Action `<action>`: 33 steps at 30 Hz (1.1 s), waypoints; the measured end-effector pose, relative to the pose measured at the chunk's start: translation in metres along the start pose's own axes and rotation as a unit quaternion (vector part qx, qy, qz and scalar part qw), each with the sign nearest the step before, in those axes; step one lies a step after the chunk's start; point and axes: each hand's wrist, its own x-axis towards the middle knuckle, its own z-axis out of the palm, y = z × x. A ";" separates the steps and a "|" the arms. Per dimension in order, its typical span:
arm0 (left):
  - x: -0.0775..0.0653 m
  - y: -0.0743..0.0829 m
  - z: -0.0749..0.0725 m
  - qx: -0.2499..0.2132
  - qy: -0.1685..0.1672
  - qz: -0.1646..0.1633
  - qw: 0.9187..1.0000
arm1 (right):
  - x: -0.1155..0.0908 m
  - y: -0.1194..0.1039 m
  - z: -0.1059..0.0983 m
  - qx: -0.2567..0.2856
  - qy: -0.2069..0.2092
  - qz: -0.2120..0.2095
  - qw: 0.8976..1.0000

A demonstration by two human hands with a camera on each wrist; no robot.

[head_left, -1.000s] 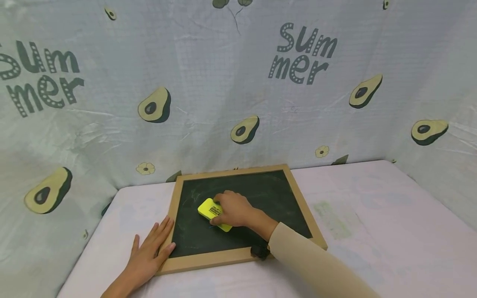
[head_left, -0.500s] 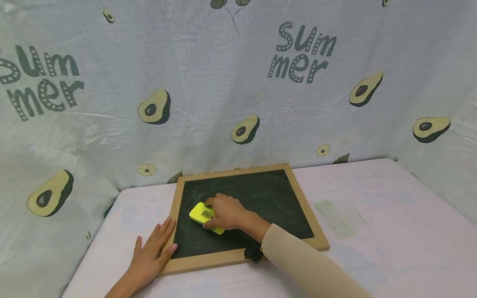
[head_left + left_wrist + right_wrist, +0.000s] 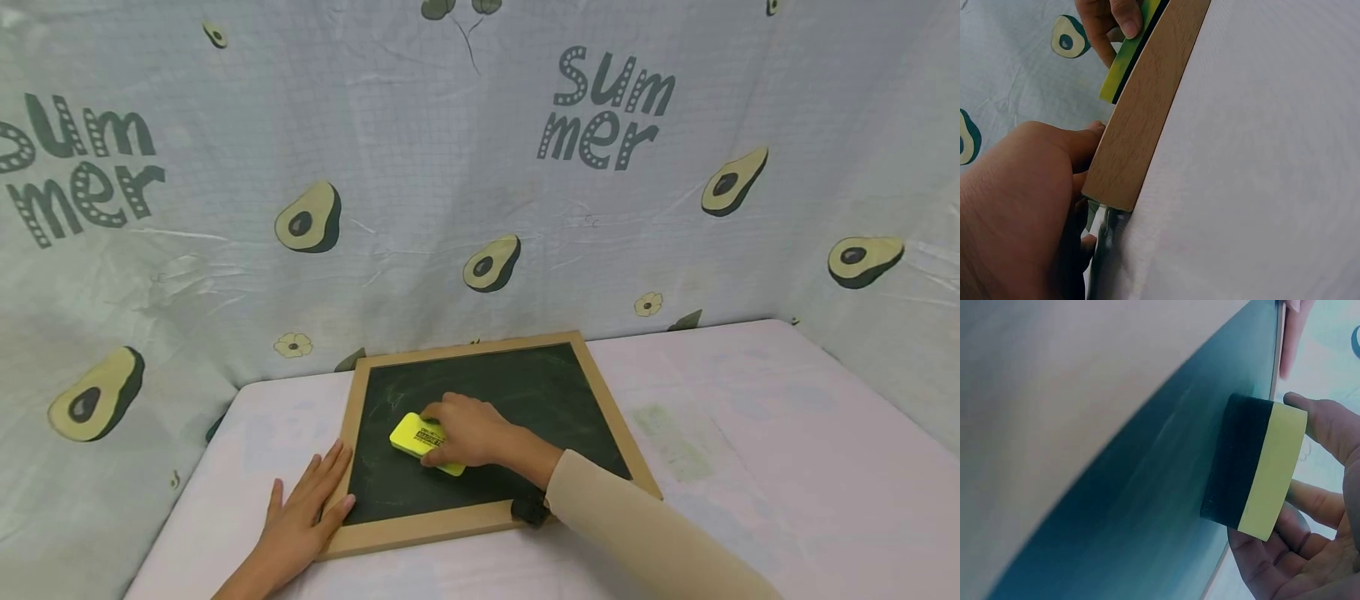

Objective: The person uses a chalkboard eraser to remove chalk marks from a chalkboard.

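Note:
A wood-framed chalkboard lies on the table, with faint chalk smears on its dark surface. My right hand grips a yellow board eraser between thumb and fingers, left of the board's middle. In the right wrist view the eraser shows a yellow back and a black felt side that meets the board. My left hand rests with spread, straight fingers on the frame's lower left side. The left wrist view shows the left thumb against the wooden frame; the other fingers are partly hidden.
A pale cloth covers the table, with a faint green patch right of the board. Behind stands a fabric backdrop printed with avocados and lettering. A black wrist device sits under the right wrist, over the board's near edge.
The right hand and eraser slid left and slightly toward the person, then a little back to the right. The left hand stays on the frame.

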 end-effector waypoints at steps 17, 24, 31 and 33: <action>-0.001 0.001 -0.004 -0.017 -0.033 -0.015 0.999 | -0.045 0.095 -0.021 0.009 0.050 0.081 0.995; 0.000 0.000 -0.006 -0.018 -0.045 -0.029 0.998 | -0.065 0.125 -0.030 0.008 0.068 0.110 0.992; -0.001 0.001 -0.006 -0.024 -0.051 -0.034 0.998 | -0.077 0.139 -0.032 0.023 0.078 0.143 0.986; -0.001 0.001 -0.006 -0.023 -0.052 -0.035 0.998 | -0.078 0.141 -0.032 0.024 0.077 0.152 0.985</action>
